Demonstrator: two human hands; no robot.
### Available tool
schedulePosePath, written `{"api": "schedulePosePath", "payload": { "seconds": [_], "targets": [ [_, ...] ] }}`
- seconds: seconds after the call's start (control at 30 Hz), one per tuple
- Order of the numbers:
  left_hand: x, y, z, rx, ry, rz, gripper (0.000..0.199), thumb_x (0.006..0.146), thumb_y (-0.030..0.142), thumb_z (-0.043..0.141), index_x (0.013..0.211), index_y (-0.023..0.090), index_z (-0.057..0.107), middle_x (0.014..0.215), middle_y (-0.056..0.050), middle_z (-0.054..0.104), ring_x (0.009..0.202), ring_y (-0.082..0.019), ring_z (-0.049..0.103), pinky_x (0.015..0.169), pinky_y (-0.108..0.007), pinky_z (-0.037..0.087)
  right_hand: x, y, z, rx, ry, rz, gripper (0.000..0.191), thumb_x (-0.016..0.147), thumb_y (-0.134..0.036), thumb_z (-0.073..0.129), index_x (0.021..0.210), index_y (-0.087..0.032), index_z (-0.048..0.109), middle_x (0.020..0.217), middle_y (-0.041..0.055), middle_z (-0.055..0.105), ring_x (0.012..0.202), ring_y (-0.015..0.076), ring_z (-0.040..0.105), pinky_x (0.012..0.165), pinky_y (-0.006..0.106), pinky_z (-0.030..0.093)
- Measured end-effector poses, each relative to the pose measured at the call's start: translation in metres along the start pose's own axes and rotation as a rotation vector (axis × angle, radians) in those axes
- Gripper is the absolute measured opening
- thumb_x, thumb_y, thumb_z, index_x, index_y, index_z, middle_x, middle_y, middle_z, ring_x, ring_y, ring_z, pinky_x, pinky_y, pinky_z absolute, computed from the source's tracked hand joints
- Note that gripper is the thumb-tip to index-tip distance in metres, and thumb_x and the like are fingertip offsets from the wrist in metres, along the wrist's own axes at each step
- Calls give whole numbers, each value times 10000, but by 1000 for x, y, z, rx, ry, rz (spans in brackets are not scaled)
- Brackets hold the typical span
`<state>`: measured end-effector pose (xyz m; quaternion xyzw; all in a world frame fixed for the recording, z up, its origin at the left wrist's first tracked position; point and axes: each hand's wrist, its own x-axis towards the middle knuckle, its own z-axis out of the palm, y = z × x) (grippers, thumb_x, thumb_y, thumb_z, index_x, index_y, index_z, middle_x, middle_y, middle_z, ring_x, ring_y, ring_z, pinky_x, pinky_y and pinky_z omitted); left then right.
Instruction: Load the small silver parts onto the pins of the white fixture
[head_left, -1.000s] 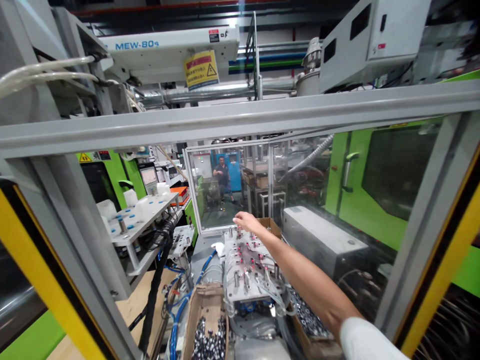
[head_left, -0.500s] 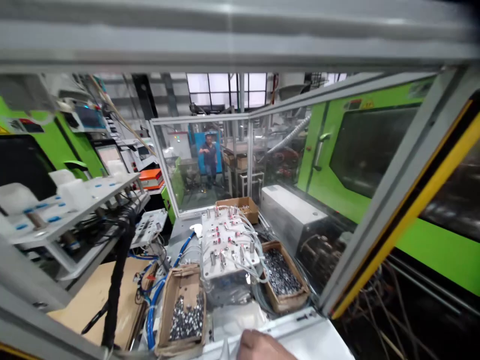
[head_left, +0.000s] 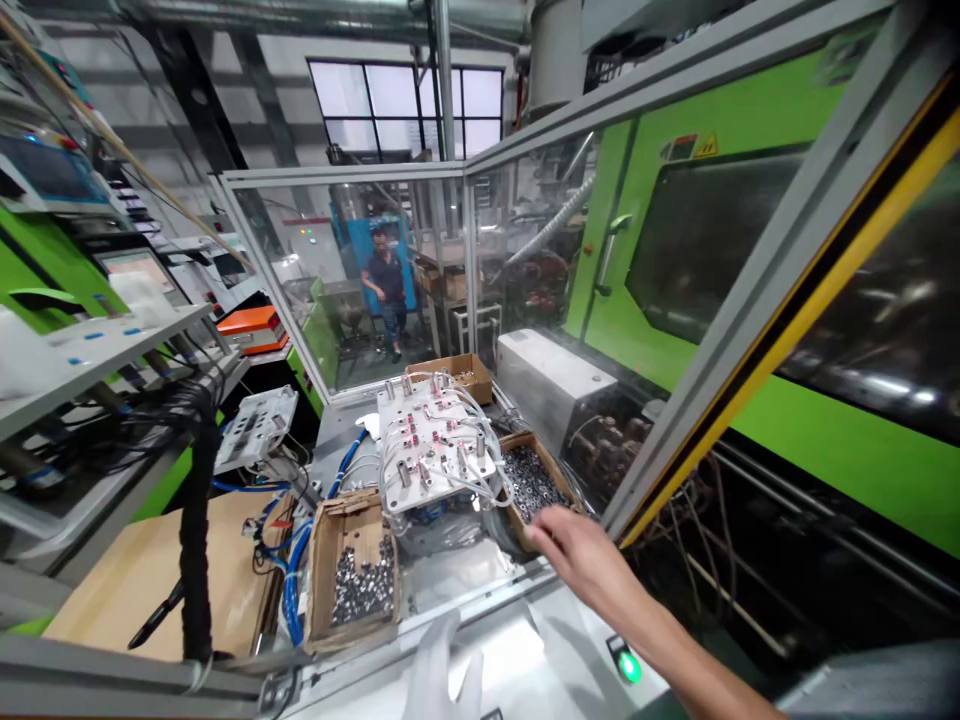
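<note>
My right hand (head_left: 571,545) reaches in from the lower right, over the near edge of a cardboard box (head_left: 571,488) of small metal nuts (head_left: 531,478). Its fingers are curled together, and whatever they may hold is hidden. My left hand is out of view. A pale fixture plate (head_left: 442,485) with metal pins, red-lit sensors and clear tubes stands left of that box. Another cardboard box (head_left: 319,560) holding small metal pieces (head_left: 364,582) sits at the near left. At the bottom, a white pronged thing (head_left: 433,655) shows in part; I cannot make out what it is.
A green-lit button (head_left: 628,666) lies below my right forearm. A grey frame post with a yellow strip (head_left: 720,420) rises at right, before a green machine (head_left: 607,330). Blue hoses (head_left: 294,590) run at left. A person (head_left: 386,285) stands behind the clear panel.
My right hand has moved up and right, from the front ledge to the box of nuts, and more of the forearm shows. The view has tilted down and shifted right.
</note>
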<state>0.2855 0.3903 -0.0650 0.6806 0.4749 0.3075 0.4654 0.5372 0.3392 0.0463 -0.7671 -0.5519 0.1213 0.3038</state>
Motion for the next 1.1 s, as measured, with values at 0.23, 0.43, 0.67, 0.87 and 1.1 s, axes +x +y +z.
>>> {"api": "schedulePosePath", "payload": {
  "seconds": [0.23,0.43,0.67,0.87,1.1],
  "targets": [
    [20,-51,16,461,-139,271,611,660,215,676,1268,266,713,1437,-110,607,1430,-441,407,1235,-608,277,-66,17,82,-184,-321,316,264,911,-447,625,932,-186,660,1012,81,717,951,281,691,738,318,407],
    [20,-75,27,701,-146,341,632,788,275,599,1418,237,590,1525,-117,517,1452,-448,363,1226,-635,266,-68,1,86,-348,-277,321,180,921,-375,650,936,-199,682,988,62,711,889,299,722,671,333,400],
    [16,-71,24,764,-154,418,669,836,306,576,1495,229,489,1572,-94,463,1486,-420,307,1237,-599,266,-72,-13,82,-468,-238,258,160,968,-272,560,928,-189,691,952,64,700,848,278,735,591,311,380],
    [12,-57,21,700,-133,399,654,845,327,628,1472,189,502,1571,-160,438,1492,-411,296,1236,-608,266,-78,-16,83,-317,-109,233,195,997,-333,477,977,-213,630,963,60,683,808,264,709,605,313,395],
    [-5,-18,-3,640,37,314,513,914,466,612,1374,249,543,1425,-122,548,1278,-289,545,1065,-536,491,-56,-9,104,659,-116,291,423,933,-633,472,877,-218,531,760,21,617,755,200,617,683,271,463]
  ]
}}
